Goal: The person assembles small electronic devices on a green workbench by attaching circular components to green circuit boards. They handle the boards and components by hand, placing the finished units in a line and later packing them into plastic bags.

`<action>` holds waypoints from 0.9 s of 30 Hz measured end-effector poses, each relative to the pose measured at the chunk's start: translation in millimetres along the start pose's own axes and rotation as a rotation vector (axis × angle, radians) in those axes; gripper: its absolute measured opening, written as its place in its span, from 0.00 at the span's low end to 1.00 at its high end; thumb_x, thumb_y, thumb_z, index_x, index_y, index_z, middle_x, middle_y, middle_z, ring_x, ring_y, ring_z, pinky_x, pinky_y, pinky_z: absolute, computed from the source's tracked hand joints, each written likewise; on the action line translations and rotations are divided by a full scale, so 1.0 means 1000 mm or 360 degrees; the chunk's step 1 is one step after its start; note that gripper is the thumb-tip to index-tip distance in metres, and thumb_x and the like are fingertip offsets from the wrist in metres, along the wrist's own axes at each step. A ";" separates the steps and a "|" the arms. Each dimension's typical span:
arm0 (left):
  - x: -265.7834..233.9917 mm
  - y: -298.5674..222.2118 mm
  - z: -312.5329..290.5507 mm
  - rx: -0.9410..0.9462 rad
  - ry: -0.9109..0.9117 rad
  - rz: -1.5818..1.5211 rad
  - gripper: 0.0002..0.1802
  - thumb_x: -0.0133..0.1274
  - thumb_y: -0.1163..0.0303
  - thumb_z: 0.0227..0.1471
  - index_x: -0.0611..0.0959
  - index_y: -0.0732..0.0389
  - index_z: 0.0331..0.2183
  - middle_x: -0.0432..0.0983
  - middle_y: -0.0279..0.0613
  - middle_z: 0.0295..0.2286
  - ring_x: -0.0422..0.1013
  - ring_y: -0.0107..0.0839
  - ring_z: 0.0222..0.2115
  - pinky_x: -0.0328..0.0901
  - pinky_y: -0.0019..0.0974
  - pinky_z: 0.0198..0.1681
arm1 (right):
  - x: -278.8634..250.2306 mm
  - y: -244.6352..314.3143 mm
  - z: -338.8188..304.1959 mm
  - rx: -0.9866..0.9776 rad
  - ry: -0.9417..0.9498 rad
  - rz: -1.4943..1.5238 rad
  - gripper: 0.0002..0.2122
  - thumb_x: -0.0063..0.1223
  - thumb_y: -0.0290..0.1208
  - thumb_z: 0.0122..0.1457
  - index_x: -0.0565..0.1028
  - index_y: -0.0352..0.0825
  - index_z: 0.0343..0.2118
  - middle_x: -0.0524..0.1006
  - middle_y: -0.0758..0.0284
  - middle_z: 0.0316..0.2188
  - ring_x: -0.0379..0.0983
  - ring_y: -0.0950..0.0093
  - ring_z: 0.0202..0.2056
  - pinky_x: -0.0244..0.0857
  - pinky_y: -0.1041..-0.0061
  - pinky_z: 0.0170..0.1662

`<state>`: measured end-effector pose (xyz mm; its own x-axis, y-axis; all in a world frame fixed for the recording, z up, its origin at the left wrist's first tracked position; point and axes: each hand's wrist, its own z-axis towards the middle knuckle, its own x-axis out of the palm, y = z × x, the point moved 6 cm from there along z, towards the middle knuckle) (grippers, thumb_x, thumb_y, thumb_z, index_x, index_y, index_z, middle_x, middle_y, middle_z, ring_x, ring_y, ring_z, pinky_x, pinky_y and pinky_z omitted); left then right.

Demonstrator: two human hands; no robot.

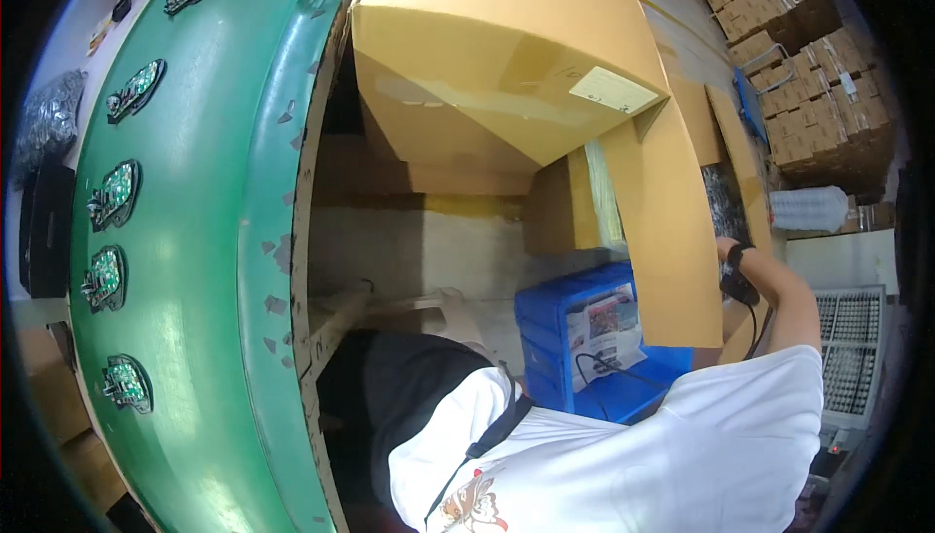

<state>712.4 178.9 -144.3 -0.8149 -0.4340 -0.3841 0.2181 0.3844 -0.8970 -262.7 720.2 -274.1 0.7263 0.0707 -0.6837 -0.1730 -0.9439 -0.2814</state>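
My right arm stretches out to the right, with a black band (738, 253) on its wrist. My right hand (725, 246) is largely behind the upright flap of a large cardboard box (682, 241), beside dark wrapped material (721, 204) inside, so its fingers are hidden. Low and near my body, in the shade beside the green workbench, my left hand (451, 301) is next to a pale bar (404, 308). Its fingers are too unclear to read. A blue plastic crate (545, 338) with printed paper (606, 333) and a black cable in it stands between my arms.
Several circuit board assemblies (117, 192) lie in a row along the green bench (195, 270). A big carton (487, 56) stands just beyond its edge. Stacked cartons (818, 95), a blue trolley (750, 100) and a white grille (849, 353) are at the right.
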 end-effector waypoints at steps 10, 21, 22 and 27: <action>-0.012 0.002 0.015 0.0090 -0.0009 0.0019 0.28 0.39 0.67 0.66 0.63 0.59 0.65 0.59 0.52 0.62 0.58 0.47 0.61 0.51 0.45 0.66 | -0.010 0.002 0.011 -0.0002 0.0027 -0.0087 0.19 0.61 0.41 0.53 0.81 0.29 0.41 0.80 0.54 0.45 0.78 0.61 0.46 0.72 0.63 0.41; 0.002 0.002 0.003 0.0052 0.0005 -0.0181 0.28 0.39 0.64 0.66 0.65 0.59 0.65 0.59 0.52 0.62 0.58 0.45 0.60 0.47 0.45 0.67 | 0.019 -0.026 -0.004 0.0033 0.0069 0.0002 0.20 0.64 0.40 0.50 0.81 0.28 0.40 0.80 0.54 0.45 0.78 0.62 0.46 0.73 0.62 0.40; 0.002 0.003 0.003 0.0031 0.0024 -0.0230 0.28 0.40 0.63 0.66 0.65 0.59 0.65 0.58 0.53 0.62 0.57 0.46 0.60 0.46 0.45 0.67 | 0.022 -0.029 -0.006 0.0035 0.0073 0.0008 0.20 0.64 0.40 0.50 0.81 0.28 0.40 0.80 0.54 0.45 0.78 0.62 0.46 0.73 0.62 0.40; 0.000 0.003 0.000 -0.0010 -0.0091 -0.0142 0.30 0.40 0.60 0.65 0.64 0.57 0.65 0.56 0.57 0.63 0.54 0.51 0.63 0.42 0.48 0.69 | 0.034 -0.044 -0.015 0.0062 0.0098 0.0066 0.21 0.66 0.40 0.49 0.81 0.28 0.40 0.80 0.54 0.46 0.78 0.62 0.46 0.73 0.61 0.40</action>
<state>713.0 180.1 -146.5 -0.7990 -0.5123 -0.3149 0.1428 0.3470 -0.9269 -220.8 759.7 -275.1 0.7573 0.0106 -0.6530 -0.2289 -0.9321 -0.2806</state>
